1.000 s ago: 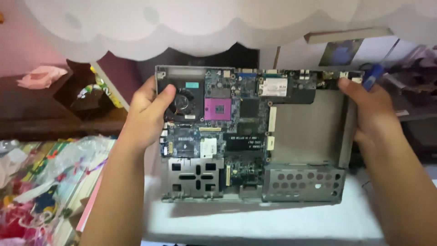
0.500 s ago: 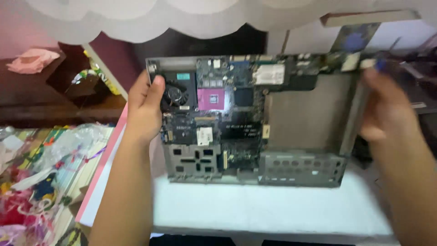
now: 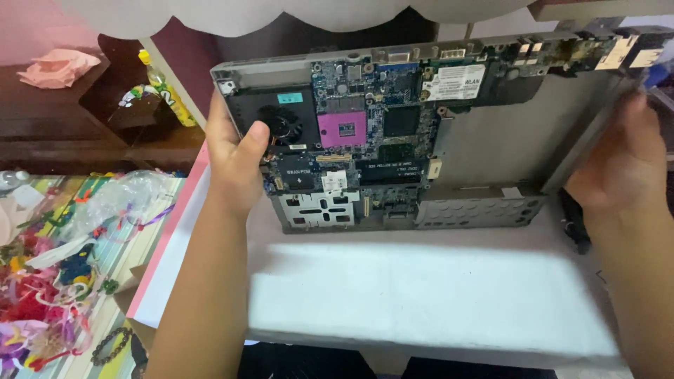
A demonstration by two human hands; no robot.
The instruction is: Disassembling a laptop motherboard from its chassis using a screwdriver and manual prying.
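Here, head view: we hold opened laptop base [image 3: 449, 140] tilted above white table [image 3: 421, 295]. Our left hand [image 3: 235, 158] clamped on its left edge, thumb beside black fan [image 3: 281, 126]. Our right hand [image 3: 621, 165] grips right edge, blurred. Pink socket [image 3: 342, 128] near centre. Yellow bottle [image 3: 165, 88] far left.

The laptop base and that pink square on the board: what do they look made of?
The laptop base looks like grey matt plastic or painted metal; its perforated grille suggests sheet metal. The pink square looks like glossy plastic, a socket. The board looks like blue lacquered fibreglass.
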